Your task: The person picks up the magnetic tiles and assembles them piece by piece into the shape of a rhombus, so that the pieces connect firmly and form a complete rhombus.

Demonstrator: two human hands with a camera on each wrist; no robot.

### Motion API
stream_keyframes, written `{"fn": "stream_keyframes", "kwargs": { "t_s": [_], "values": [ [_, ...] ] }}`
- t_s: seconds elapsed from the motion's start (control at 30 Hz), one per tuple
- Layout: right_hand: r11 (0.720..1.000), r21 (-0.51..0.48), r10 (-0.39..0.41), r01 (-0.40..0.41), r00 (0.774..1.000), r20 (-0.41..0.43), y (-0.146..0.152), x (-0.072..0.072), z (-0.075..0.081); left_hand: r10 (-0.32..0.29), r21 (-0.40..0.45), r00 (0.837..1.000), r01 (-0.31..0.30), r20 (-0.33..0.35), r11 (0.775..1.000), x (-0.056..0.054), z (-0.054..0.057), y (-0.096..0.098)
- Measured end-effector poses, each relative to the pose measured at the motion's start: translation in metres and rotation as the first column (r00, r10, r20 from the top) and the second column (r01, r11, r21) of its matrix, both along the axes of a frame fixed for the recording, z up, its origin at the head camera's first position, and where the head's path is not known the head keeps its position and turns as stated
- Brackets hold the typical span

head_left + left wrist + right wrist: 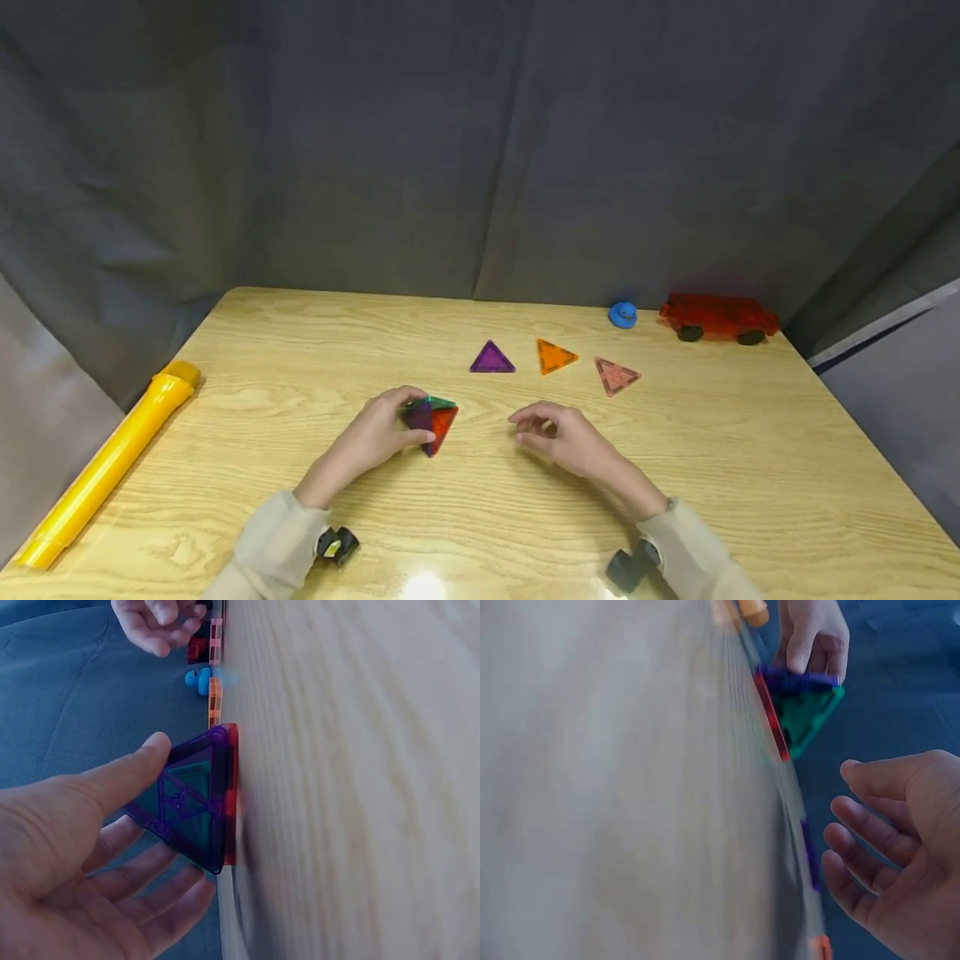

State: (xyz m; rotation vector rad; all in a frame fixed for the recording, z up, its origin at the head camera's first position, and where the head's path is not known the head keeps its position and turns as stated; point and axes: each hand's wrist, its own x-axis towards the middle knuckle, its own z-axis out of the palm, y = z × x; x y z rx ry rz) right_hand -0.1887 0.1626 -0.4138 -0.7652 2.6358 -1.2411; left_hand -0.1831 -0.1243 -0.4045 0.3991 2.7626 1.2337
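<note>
My left hand (375,432) holds a partly formed pyramid of triangular magnetic tiles. Its thumb lies on the upright purple tile (196,766), with the other fingers behind it. A green tile (804,718) leans up against the purple one. Flat on the table beneath them is a red tile (446,427). To the right, my right hand (570,440) hovers over the wood with fingers loosely bent and nothing in them. Beyond the hands, a purple triangle tile (492,358), an orange one (555,357) and a pink one (617,377) lie flat in a row.
A small blue duck figure (622,315) sits at the table's back edge, beside a red toy car (720,317) in the back right corner. Along the left edge lies a long yellow tube (108,467). A dark curtain (375,150) hangs behind the table.
</note>
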Motion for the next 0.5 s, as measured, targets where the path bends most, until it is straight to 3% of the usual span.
{"fn": "stream_keyframes", "kwargs": {
  "t_s": [0.17,0.5],
  "values": [
    [0.997,0.071,-0.037,0.041,0.998,-0.058,0.002,-0.015,0.006,-0.003,0.006,1.000,0.003,0.006,1.000,0.000,0.001,-0.001],
    [0.989,0.143,-0.033,0.032,0.999,0.006,-0.005,-0.049,0.004,-0.005,0.021,1.000,0.005,0.009,1.000,0.000,0.001,0.000]
  ]
}}
